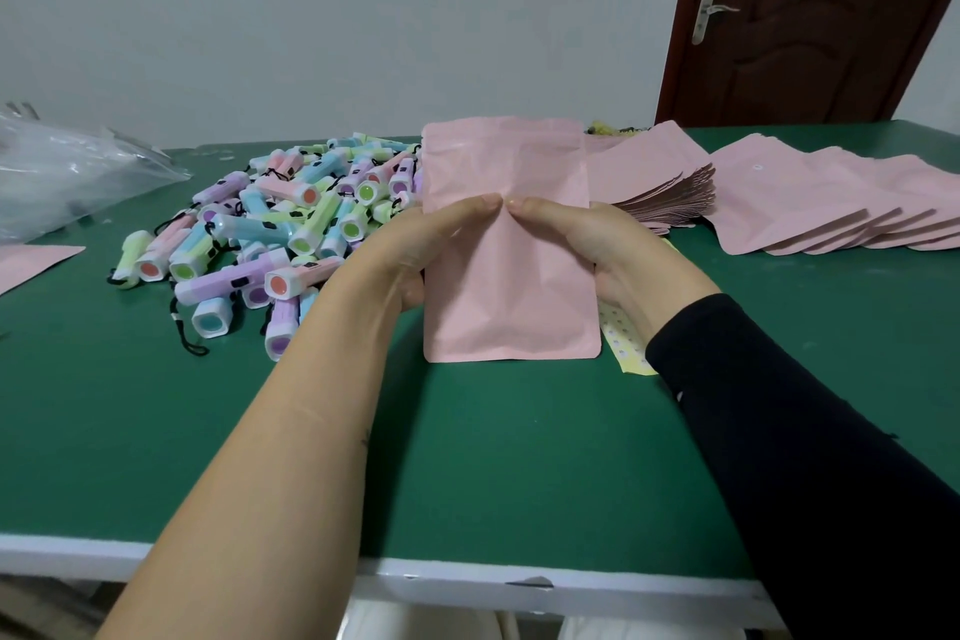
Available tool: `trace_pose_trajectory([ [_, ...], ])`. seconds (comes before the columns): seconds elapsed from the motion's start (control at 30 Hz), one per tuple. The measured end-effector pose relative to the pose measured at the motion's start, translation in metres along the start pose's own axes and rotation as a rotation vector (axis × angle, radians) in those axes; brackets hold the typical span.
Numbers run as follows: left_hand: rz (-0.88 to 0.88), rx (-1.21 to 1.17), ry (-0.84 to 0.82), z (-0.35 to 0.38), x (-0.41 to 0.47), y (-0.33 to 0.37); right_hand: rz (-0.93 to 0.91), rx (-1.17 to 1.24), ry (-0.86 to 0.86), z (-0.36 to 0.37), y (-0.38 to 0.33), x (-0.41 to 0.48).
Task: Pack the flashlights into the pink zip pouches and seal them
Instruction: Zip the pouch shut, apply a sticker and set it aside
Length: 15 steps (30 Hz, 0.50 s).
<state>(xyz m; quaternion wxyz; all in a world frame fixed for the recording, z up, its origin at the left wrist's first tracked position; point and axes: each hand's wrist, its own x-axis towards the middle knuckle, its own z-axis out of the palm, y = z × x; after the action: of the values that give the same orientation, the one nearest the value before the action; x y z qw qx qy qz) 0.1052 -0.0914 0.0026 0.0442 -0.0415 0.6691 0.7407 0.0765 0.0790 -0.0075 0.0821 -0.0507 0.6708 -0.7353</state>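
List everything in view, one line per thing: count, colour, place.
held pouch: one, pink, upright at table centre
flashlights: many, mixed pastels, piled left of the held pouch
pouch stack: many, pink, fanned right of the held pouch
pouch row: several, pink, overlapped at far right
lone pouch: one, pink, left edge
plastic bag: one, clear, far left
dotted sheet: one, yellow, under the right wrist
table: one, green
door: one, brown, back right
left hand: grips the held pouch's left edge
right hand: grips its right edge
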Motion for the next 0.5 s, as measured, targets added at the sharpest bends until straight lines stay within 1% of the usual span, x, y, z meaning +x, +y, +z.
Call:
trace_pose_trajectory([
  [0.1,0.021,-0.005,0.007,0.0006,0.0006,-0.0005,-0.023,-0.03,0.007,-0.0016,0.0008,0.0004],
  [0.27,0.042,-0.01,0.011,0.0023,-0.0006,-0.0011,-0.033,-0.011,0.006,-0.0024,-0.0001,-0.0018],
  [0.5,-0.024,-0.035,0.035,0.0083,-0.0033,-0.0028,0.024,0.048,-0.006,-0.0014,-0.0009,-0.0023],
])
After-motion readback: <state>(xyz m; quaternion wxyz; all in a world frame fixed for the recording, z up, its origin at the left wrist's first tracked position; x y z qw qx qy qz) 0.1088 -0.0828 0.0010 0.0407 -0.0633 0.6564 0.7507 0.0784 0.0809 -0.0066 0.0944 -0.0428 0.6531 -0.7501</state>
